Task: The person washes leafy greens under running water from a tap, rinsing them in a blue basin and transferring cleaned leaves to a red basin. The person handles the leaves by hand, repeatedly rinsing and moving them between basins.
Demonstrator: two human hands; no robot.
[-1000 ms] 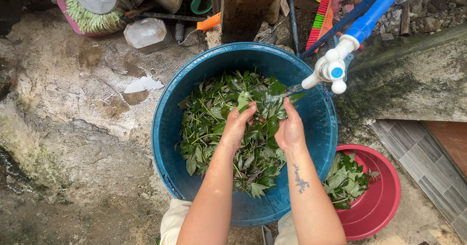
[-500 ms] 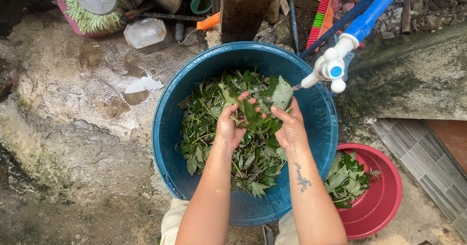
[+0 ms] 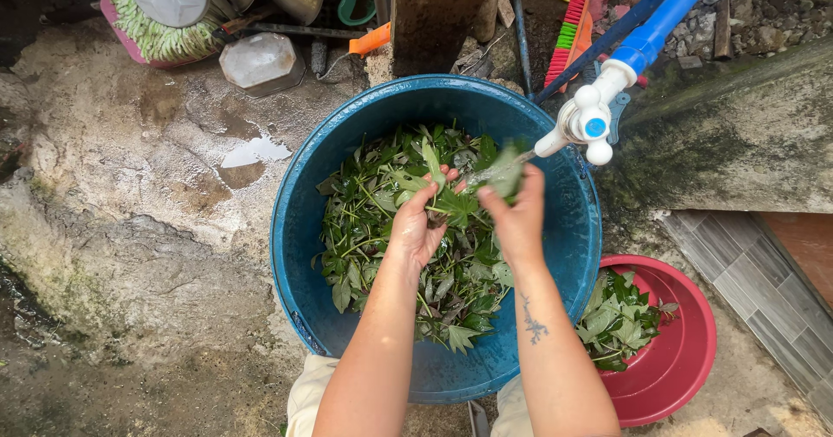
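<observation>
Both hands are working over a large round blue plastic tub (image 3: 299, 255) filled with wet green leafy stems (image 3: 390, 255). The left hand (image 3: 418, 224) is curling its fingers around a bunch of leaves (image 3: 453, 204) lifted from the pile. The right hand (image 3: 518, 216) is pinching a single green leaf (image 3: 503, 177) under the thin stream running from the white plastic tap (image 3: 583, 126) on a blue pipe (image 3: 664, 22). Just beside the tub, a round red plastic basin (image 3: 685, 359) is holding more leaves on the wet concrete floor (image 3: 147, 220).
</observation>
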